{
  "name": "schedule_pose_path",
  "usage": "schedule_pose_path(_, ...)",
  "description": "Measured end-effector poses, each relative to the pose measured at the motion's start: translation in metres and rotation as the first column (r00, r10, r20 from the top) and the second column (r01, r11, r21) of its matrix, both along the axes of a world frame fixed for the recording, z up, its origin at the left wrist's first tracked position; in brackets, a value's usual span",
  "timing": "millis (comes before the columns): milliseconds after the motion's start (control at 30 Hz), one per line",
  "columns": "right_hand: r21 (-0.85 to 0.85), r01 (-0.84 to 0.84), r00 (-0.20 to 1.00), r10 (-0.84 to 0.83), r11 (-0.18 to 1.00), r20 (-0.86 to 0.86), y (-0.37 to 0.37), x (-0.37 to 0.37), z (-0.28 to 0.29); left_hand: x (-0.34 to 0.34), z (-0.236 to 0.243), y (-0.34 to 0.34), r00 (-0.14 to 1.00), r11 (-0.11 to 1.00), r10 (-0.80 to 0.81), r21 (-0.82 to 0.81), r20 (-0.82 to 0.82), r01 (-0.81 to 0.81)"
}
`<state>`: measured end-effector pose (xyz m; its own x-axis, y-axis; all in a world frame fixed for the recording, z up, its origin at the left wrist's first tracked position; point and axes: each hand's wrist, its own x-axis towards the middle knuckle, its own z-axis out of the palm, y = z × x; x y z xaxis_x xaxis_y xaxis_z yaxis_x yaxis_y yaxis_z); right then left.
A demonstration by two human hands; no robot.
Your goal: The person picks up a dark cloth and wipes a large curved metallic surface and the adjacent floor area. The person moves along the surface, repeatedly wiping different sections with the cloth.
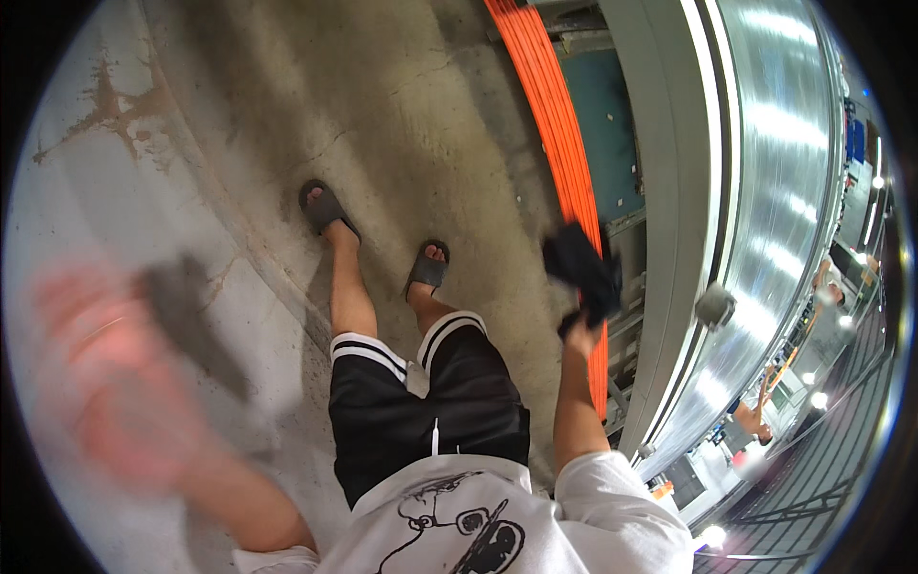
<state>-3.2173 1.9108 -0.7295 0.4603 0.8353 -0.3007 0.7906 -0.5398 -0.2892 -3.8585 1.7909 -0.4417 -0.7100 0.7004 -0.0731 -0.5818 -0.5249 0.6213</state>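
Observation:
In the head view my right hand (581,335) grips a bunched black cloth (583,268), held just left of a long metal machine (775,153) and over a band of orange strands (540,105) running along its side. My left hand (115,373) is out at the lower left above the pale floor, a pinkish blur from motion; I cannot make out its fingers or anything in them. Below me are my legs in black shorts and dark slides (325,201).
Concrete floor (411,124) lies underfoot, with a cracked, paler strip (105,191) to the left. The machine's grey side rail (669,191) borders my right. Beyond it, small at the right rim, are other people (751,416), ceiling lights and distant equipment.

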Motion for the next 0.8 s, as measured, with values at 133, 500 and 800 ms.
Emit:
schedule_pose_path(133, 0.119, 0.232, 0.972, -0.225, 0.965, -0.076, 0.016, -0.018, 0.01, 0.1, -0.207, -0.12, 0.72, -0.219, -0.644, -0.964, 0.259, 0.15)
schedule_pose_path(500, 0.311, -0.612, 0.671, 0.686, 0.727, -0.281, 0.185, -0.531, 0.03, 0.105, -0.208, -0.147, 0.354, -0.24, -0.916, -0.964, 0.186, -0.116)
schedule_pose_path(800, 0.437, -0.121, 0.907, 0.279, 0.891, -0.317, 0.2, -0.446, 0.099, 0.059, -0.212, -0.142, 0.374, -0.295, -0.885, -0.955, 0.277, 0.009)
